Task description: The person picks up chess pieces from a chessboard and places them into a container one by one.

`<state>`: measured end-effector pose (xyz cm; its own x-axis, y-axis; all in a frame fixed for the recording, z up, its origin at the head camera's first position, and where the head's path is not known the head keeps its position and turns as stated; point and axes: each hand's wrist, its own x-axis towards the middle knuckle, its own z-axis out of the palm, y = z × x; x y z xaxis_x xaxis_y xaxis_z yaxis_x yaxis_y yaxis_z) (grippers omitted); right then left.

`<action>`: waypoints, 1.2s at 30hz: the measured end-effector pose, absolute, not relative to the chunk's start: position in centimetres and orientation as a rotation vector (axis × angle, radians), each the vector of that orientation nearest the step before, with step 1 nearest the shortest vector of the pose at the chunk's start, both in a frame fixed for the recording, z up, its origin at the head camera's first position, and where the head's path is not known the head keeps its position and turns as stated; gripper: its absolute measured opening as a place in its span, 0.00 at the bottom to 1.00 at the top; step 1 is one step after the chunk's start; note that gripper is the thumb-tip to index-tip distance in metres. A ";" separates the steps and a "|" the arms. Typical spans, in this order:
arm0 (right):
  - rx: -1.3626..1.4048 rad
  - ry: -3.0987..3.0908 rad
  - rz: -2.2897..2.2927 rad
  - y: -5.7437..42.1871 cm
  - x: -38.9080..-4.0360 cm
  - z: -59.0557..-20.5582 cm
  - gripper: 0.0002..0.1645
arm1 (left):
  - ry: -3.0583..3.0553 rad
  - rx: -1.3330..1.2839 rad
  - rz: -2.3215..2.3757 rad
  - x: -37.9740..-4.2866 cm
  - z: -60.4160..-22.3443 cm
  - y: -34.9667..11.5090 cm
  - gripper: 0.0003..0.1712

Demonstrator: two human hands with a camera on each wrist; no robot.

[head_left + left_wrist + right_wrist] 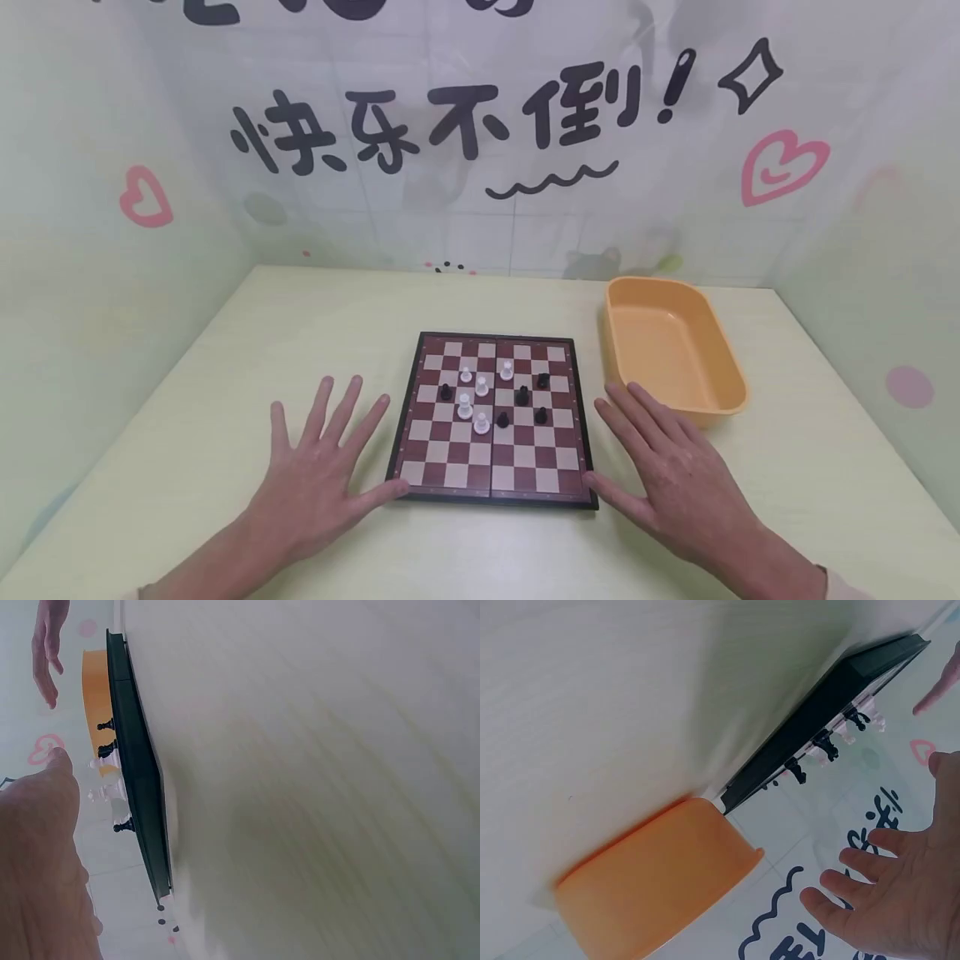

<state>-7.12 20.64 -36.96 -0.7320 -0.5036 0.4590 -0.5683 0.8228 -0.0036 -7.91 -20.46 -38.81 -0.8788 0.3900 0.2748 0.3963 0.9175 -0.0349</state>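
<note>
A brown-and-cream chessboard [480, 477] with a black rim lies flat on the table. Several white chess pieces [464, 407] and several black chess pieces [522, 396] stand around its middle. To the board's left, my left hand [311, 479] is spread, its thumb over the near left corner in the head view. My right hand [678, 479] is stretched out on the other side, thumb by the near right corner. Both wrist views show the hands raised above the table, holding nothing. Whether either thumb touches the board, I cannot tell.
An orange plastic basin [675, 404] stands right of the board, just beyond my right fingertips. The pale table [337, 312] is enclosed by a printed sheet [375, 225] at the back and sides, bearing black lettering and pink hearts.
</note>
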 end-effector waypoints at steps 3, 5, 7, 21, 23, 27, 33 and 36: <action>0.801 -2.529 0.207 20.5 -7.2 -37.1 0.47 | -2.788 -0.603 -0.032 -8.1 -38.8 -20.4 0.57; 0.806 -2.517 0.212 20.3 -7.3 -37.2 0.47 | -2.784 -0.611 -0.046 -8.2 -38.8 -20.4 0.57; 0.817 -2.513 0.218 20.1 -7.4 -37.3 0.47 | -2.788 -0.608 -0.064 -8.0 -38.9 -20.4 0.56; 0.830 -2.521 0.306 19.4 -9.0 -36.9 0.39 | -2.802 -0.714 -0.159 -8.4 -38.3 -19.2 0.52; 0.831 -2.554 0.295 19.3 -9.2 -36.7 0.37 | -2.822 -0.719 -0.141 -8.4 -38.5 -18.6 0.51; 0.860 -2.614 0.270 18.7 -9.9 -36.3 0.33 | -2.866 -0.698 -0.113 -8.2 -38.9 -17.9 0.52; 0.911 -2.659 0.274 17.3 -10.9 -36.5 0.31 | -2.893 -0.699 -0.111 -8.0 -39.1 -17.5 0.52; 0.890 -2.693 0.274 16.9 -11.2 -36.8 0.30 | -2.910 -0.703 -0.125 -8.0 -39.2 -17.2 0.54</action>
<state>-11.23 16.91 -36.80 -0.7668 -0.5501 0.3308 -0.6054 0.7911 -0.0878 -8.00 -17.17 -39.24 -0.8799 0.4473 0.1603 0.4594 0.8870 0.0465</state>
